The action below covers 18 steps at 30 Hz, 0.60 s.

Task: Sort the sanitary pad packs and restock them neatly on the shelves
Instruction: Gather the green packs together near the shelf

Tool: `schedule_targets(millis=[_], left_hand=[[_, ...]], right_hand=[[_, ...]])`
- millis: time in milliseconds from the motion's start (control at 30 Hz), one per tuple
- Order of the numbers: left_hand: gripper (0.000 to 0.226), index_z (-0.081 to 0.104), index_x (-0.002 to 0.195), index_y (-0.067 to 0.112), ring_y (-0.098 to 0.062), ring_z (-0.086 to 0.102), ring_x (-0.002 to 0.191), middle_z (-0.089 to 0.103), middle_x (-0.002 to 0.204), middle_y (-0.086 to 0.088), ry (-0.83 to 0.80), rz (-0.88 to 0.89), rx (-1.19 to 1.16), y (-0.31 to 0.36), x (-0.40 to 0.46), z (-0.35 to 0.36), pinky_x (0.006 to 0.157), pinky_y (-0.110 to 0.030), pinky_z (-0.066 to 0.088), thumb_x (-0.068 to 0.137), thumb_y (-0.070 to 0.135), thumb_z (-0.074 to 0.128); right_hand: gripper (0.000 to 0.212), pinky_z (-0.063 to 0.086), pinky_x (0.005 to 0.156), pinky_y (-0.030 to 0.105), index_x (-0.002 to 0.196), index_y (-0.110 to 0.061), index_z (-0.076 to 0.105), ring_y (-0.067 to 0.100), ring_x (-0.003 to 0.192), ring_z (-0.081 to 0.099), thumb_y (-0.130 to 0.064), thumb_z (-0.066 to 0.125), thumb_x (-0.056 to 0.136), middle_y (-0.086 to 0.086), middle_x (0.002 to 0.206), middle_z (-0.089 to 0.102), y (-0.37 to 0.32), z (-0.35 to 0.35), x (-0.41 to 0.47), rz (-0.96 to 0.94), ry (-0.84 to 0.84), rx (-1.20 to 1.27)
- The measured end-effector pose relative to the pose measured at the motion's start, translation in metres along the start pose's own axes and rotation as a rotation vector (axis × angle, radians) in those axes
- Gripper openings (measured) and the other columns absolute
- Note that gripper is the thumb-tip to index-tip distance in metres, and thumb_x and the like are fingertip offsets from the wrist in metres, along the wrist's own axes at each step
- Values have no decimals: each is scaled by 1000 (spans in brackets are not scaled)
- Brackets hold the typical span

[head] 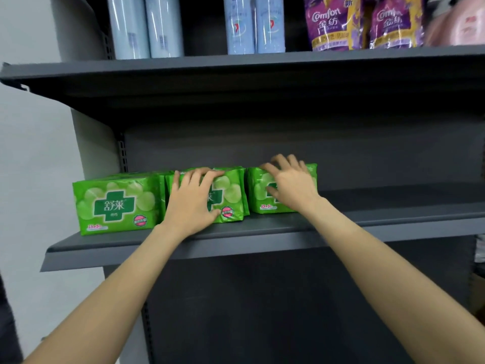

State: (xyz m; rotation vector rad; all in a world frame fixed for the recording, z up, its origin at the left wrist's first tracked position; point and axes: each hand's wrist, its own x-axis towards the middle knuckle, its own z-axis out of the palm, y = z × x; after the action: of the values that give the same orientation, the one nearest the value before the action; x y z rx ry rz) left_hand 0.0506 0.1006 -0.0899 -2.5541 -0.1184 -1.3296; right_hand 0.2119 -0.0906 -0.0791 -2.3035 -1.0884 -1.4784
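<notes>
The fingers [210,177] of the left hand [190,203] are curling over the top edge of the middle green pack [231,198], with the thumb hooking round its lower front, so this hand is grasping the pack rather than only touching it. The grip is probably there to steady the pack or nudge it square with its neighbours. The right hand [291,187] is lying over the front of the right green pack [283,191], its fingers spreading loosely across the pack's top; they are blurred, and whether they are gripping or only pressing cannot be told, though they look released and fairly straight. That flat contact would suit pushing the pack back or sideways into line.

Outward from the hands, the left green pack [115,206] is standing untouched, just beside the middle one. All three fronts are facing out in a row along the left part of the grey shelf [367,222]. More packs seem to be standing behind the front ones, but how many is hidden. The right green pack is sitting a little further back than the other two, so the row is likely still being evened up.

On the upper shelf [236,72] pale blue wrapped rolls [147,27], light blue bottles [254,24] and purple Comfort pouches [362,22] are standing.
</notes>
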Motion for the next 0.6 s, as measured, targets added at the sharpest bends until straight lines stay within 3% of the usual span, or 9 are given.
schedule_targets(millis=[67,167,233,333,433,500,600], left_hand=[[80,43,135,26,-25,44,124,49,130,0,15,13,6,-4,-2,3,113,-58,20,65,39,80],[78,45,133,24,-26,45,122,50,129,-1,41,21,1,-6,-2,5,112,-58,22,64,39,80],[78,46,132,23,-27,44,123,50,129,-1,35,8,-13,-6,-1,7,112,-57,21,64,37,81],[78,47,132,21,-29,44,123,50,129,-3,32,-9,-33,-5,-3,13,113,-56,20,64,35,82],[77,47,132,21,-29,44,125,50,130,-4,34,-12,-49,-6,-2,14,114,-54,19,65,35,83],[79,45,135,22,-28,41,130,49,135,-3,10,-11,-54,-8,-1,14,115,-53,15,67,37,81],[81,35,145,24,-28,22,144,34,152,-3,-37,8,-8,-4,-2,11,116,-50,8,76,41,74]], right_hand=[[58,47,77,46,124,-19,58,37,105,51,-31,78,71,15,117,56,-7,8,3,33,-37,6],[66,43,89,46,142,-22,31,36,127,31,-27,66,86,13,138,37,-2,20,19,143,-296,9],[73,43,97,45,145,-20,23,36,133,25,-22,66,87,13,143,31,8,30,27,182,-430,69],[81,28,112,49,150,-19,16,31,145,10,-36,65,87,12,155,17,20,45,29,234,-521,246],[76,11,117,51,153,-23,10,22,147,-7,-46,52,94,2,161,-3,20,35,29,209,-526,274],[68,14,117,50,151,-22,18,20,147,0,-42,50,95,1,160,7,9,20,19,181,-440,325],[46,36,102,40,137,-18,47,26,130,39,-33,54,94,5,139,48,-12,-13,-14,164,-145,414]])
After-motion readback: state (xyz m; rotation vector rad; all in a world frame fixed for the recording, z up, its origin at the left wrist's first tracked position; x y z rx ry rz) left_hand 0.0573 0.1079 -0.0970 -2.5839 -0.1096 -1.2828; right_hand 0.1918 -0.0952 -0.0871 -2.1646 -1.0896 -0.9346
